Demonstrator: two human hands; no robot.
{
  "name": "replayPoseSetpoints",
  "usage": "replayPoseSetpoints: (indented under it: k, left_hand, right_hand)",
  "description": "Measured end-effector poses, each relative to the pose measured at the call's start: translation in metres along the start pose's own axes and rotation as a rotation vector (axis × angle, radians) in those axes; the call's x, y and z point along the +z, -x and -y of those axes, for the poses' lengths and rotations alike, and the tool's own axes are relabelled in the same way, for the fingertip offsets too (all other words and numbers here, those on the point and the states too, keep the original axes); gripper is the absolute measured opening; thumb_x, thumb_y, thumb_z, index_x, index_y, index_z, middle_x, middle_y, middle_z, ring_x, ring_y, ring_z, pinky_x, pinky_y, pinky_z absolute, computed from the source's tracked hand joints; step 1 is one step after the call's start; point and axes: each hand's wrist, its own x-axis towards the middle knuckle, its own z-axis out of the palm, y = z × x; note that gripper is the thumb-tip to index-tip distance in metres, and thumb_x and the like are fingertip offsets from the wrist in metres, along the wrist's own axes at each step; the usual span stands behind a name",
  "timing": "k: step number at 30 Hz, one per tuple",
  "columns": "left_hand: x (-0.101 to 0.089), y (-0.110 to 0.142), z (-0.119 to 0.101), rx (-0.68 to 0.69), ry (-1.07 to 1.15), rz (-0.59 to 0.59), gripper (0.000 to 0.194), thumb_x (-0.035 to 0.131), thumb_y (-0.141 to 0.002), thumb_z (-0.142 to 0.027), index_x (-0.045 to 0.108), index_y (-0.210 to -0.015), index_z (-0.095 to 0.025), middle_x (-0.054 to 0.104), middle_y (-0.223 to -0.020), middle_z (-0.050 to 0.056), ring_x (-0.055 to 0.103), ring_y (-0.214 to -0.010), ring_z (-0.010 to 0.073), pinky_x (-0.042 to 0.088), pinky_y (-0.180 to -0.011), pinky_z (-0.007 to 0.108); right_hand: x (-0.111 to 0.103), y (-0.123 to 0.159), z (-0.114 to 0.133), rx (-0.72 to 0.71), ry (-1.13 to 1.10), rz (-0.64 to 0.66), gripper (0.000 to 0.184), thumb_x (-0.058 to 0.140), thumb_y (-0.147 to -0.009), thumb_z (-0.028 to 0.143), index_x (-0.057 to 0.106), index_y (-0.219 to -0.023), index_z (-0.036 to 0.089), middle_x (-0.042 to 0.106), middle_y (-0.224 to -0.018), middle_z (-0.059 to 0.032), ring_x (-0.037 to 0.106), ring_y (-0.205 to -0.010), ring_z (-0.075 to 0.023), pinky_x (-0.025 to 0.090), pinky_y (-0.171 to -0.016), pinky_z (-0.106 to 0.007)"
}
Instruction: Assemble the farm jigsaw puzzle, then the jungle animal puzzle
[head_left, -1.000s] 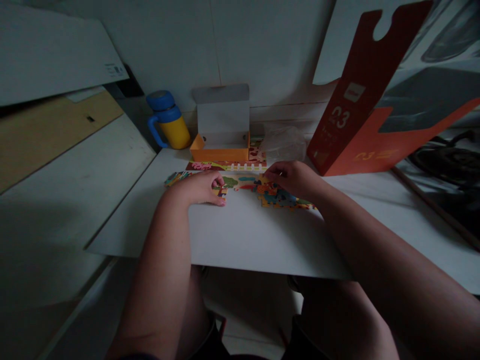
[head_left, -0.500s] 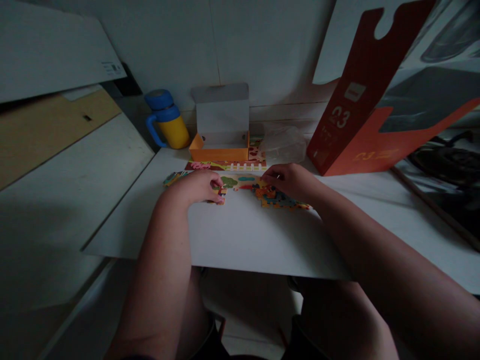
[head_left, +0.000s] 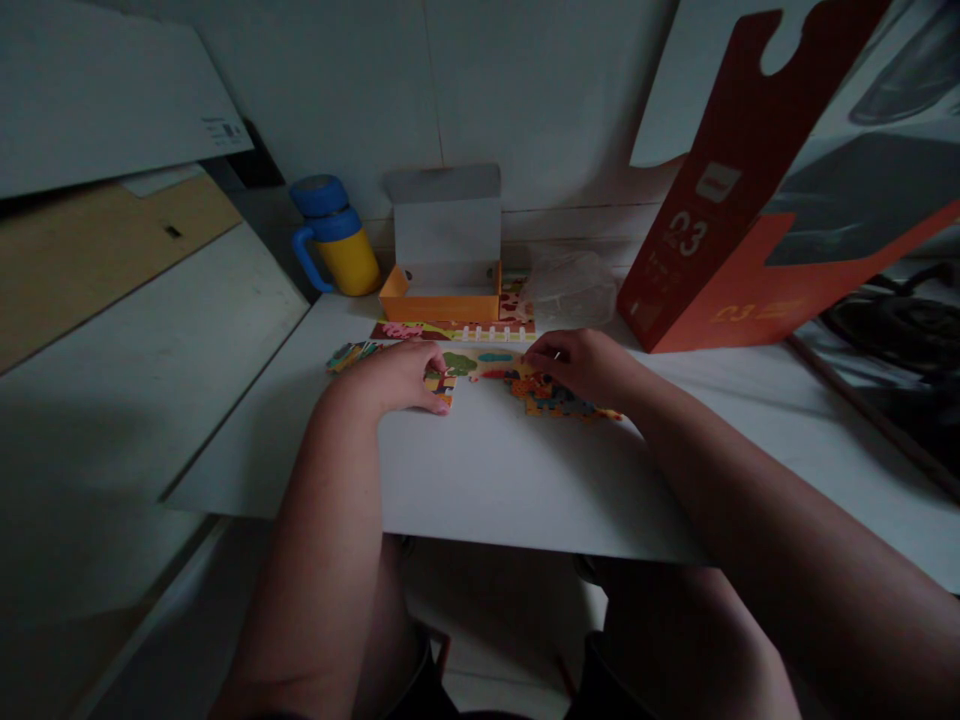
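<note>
At the left, the blue-and-yellow bottle (head_left: 349,262) stands upright behind a heap of loose puzzle pieces (head_left: 346,357); the left hand (head_left: 401,378) rests just right of that heap, in nearly the same place as a moment ago, its thumb and forefinger parted in a curve about a small puzzle section (head_left: 444,388); whether they squeeze its edges, I cannot tell.

In the middle, the open orange box (head_left: 442,308) stands at the back with its lid raised; a printed strip (head_left: 495,332) lies in front of it, and a picture band with a green tree (head_left: 459,365) lies nearer, between the hands.

To the right, the larger joined puzzle section (head_left: 564,406) lies flat on the white table (head_left: 487,470), a little further left than before; the gap to the small section seems slightly narrower, though the two remain apart. The right hand (head_left: 589,365) is over its upper part, fingertips drawn close together; I cannot tell whether a piece is pinched there. Behind this hand lies a clear plastic bag (head_left: 574,288); further right, the tall red-orange carton (head_left: 720,290) leans over the table.
</note>
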Motion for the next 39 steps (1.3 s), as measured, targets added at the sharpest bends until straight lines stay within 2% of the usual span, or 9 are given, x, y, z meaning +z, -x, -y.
replayPoseSetpoints:
  k: [3,8,12,19,25,29,34,39]
  left_hand:
    - [-0.001,0.001,-0.002,0.014,0.001,0.008,0.053,0.093,-0.068,-0.044,0.075,-0.114,-0.026,0.074,-0.117,0.004,0.068,-0.108,0.0265,0.049,-0.084,0.032]
    - [-0.002,0.002,-0.003,-0.005,0.022,-0.003,0.061,0.094,-0.067,-0.044,0.073,-0.121,-0.024,0.074,-0.119,0.006,0.068,-0.105,0.0262,0.048,-0.08,0.031]
    - [-0.003,0.001,-0.001,0.018,0.011,0.011,0.057,0.093,-0.069,-0.045,0.075,-0.118,-0.024,0.075,-0.117,0.006,0.069,-0.102,0.0258,0.048,-0.082,0.032]
    - [-0.004,0.001,-0.004,0.002,0.035,0.039,0.052,0.092,-0.069,-0.041,0.078,-0.117,-0.025,0.078,-0.104,0.003,0.072,-0.094,0.0245,0.049,-0.08,0.032]
    - [-0.003,0.001,-0.005,0.03,0.028,0.052,0.049,0.089,-0.07,-0.038,0.076,-0.116,-0.025,0.078,-0.113,0.004,0.07,-0.097,0.0239,0.049,-0.078,0.03]
    - [-0.002,0.002,-0.003,0.057,0.022,0.042,0.049,0.088,-0.071,-0.04,0.075,-0.116,-0.026,0.077,-0.117,0.004,0.07,-0.099,0.0241,0.049,-0.08,0.03]
    - [0.001,0.003,-0.003,0.066,0.017,0.036,0.049,0.09,-0.072,-0.04,0.075,-0.116,-0.024,0.076,-0.117,0.005,0.07,-0.099,0.0247,0.05,-0.08,0.031]
    - [0.0,0.003,-0.006,0.062,-0.005,0.04,0.046,0.09,-0.071,-0.038,0.076,-0.112,-0.025,0.075,-0.117,0.006,0.069,-0.099,0.0255,0.049,-0.081,0.033]
  right_hand:
    - [0.0,0.0,-0.001,-0.011,0.004,0.003,0.029,0.064,-0.1,0.043,0.083,-0.105,0.022,0.081,-0.088,-0.0047,0.068,-0.07,-0.0168,0.043,-0.065,-0.028]
    - [0.0,0.0,0.0,0.016,0.005,0.014,0.027,0.064,-0.1,0.04,0.083,-0.105,0.022,0.081,-0.088,-0.0046,0.067,-0.071,-0.0168,0.043,-0.065,-0.028]
    - [0.001,0.0,0.001,-0.008,0.004,0.009,0.027,0.063,-0.1,0.04,0.083,-0.105,0.022,0.081,-0.09,-0.0049,0.068,-0.072,-0.0169,0.043,-0.066,-0.028]
    - [0.004,0.0,0.001,0.005,-0.04,0.021,0.027,0.064,-0.099,0.042,0.083,-0.103,0.023,0.08,-0.085,-0.0034,0.066,-0.069,-0.0159,0.042,-0.064,-0.027]
    - [0.021,0.0,0.016,-0.042,-0.156,0.042,0.028,0.066,-0.099,0.046,0.081,-0.103,0.023,0.08,-0.084,-0.0025,0.065,-0.067,-0.0155,0.042,-0.062,-0.026]
    - [0.035,0.0,0.034,-0.081,-0.23,0.045,0.023,0.068,-0.099,0.037,0.08,-0.111,0.021,0.081,-0.091,-0.0037,0.068,-0.072,-0.015,0.045,-0.065,-0.024]
    - [0.047,-0.002,0.044,-0.133,-0.139,0.004,0.026,0.072,-0.097,0.026,0.078,-0.122,0.02,0.081,-0.098,-0.0064,0.071,-0.08,-0.017,0.049,-0.073,-0.026]
    - [0.055,-0.002,0.045,-0.223,-0.075,-0.067,0.019,0.072,-0.097,0.024,0.08,-0.114,0.019,0.078,-0.105,-0.0088,0.069,-0.087,-0.0188,0.05,-0.08,-0.029]
